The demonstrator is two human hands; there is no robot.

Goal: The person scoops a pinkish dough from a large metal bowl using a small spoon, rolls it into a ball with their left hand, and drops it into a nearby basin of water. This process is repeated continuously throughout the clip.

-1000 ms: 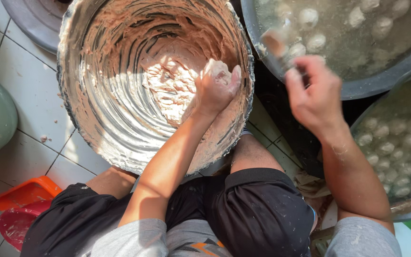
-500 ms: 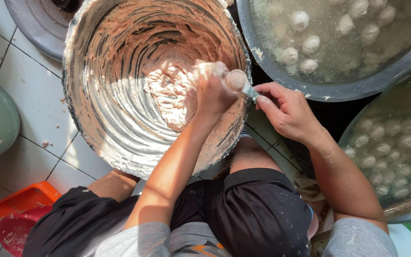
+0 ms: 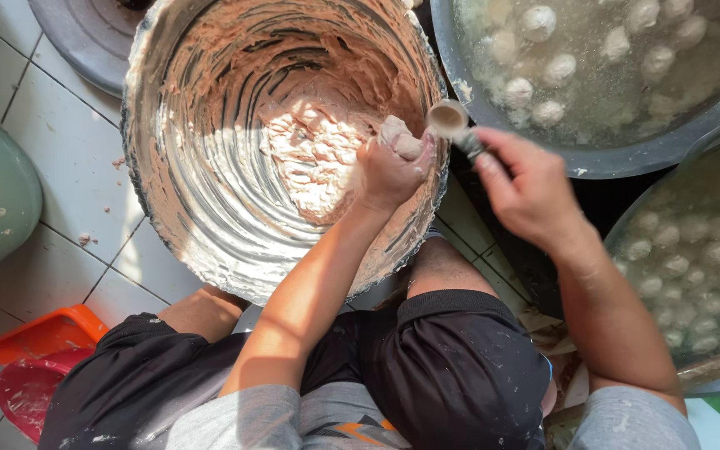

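Observation:
A big metal basin (image 3: 152,208) smeared with pinkish-white paste (image 3: 310,150) stands on the tiled floor in front of my knees. My left hand (image 3: 389,171) is fisted over the basin's right side, squeezing a lump of paste out of its top. My right hand (image 3: 527,187) holds a small spoon (image 3: 452,121) by the handle, its bowl just right of the lump at the basin rim. Pale round balls (image 3: 543,67) float in cloudy water in the large pan (image 3: 610,158) beyond the spoon.
A second pan (image 3: 693,258) full of pale balls sits at the right. A grey round lid (image 3: 85,42) lies at the top left, a green tub (image 3: 2,183) at the left edge, and orange and red plastic scoops (image 3: 35,350) at the lower left.
My right hand came back from the water pan with the spoon to my left fist. The left hand pressed a fresh lump of paste up between thumb and finger.

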